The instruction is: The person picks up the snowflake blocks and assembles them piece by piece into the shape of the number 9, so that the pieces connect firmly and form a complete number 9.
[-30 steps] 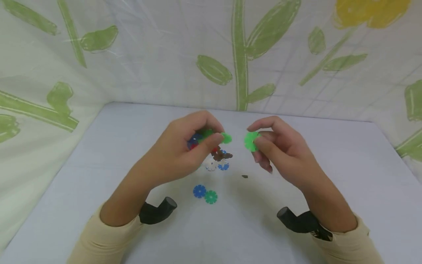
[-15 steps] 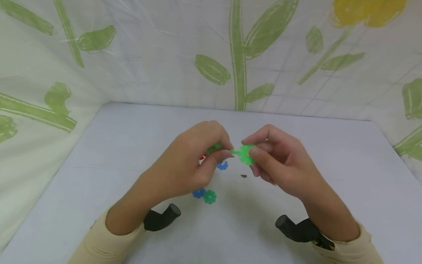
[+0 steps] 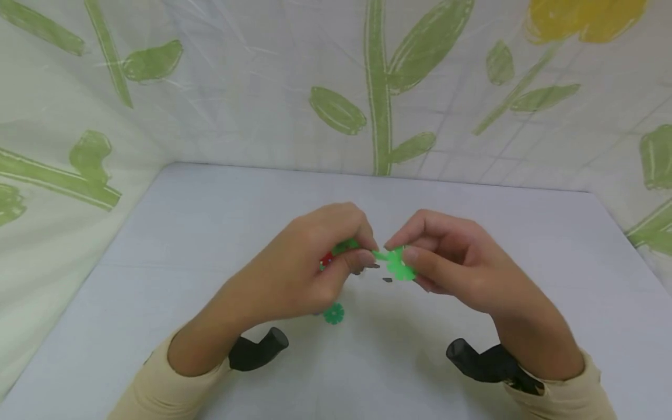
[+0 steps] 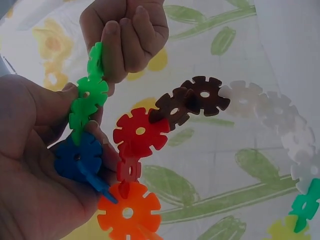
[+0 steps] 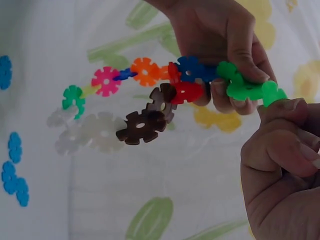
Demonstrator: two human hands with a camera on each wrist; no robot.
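Observation:
In the head view my left hand [image 3: 310, 256] and right hand [image 3: 457, 256] meet above the white table. My right thumb and fingers pinch a light green notched disc [image 3: 401, 266]. Its edge meets more green discs, held between my left thumb and fingers; how deeply the slots engage I cannot tell. From these runs a chain of interlocking snowflake discs. The left wrist view shows a blue disc [image 4: 78, 157] against my left palm, then orange [image 4: 129, 212], red [image 4: 141, 131], dark brown [image 4: 205, 95] and whitish discs [image 4: 277, 111], curving through the air. My left hand covers much of the chain in the head view.
A loose teal-green disc [image 3: 333, 314] lies on the table [image 3: 399, 373] below my hands, near a small dark flake [image 3: 387, 280]. Several blue discs [image 5: 9, 177] lie at the left in the right wrist view. A cloth [image 3: 252, 105] with painted plants hangs behind.
The hands, apart a second ago, have come together, bringing the right hand's green disc against the chain's green end. Both have since moved slightly nearer me, and the left now hides the loose blue disc.

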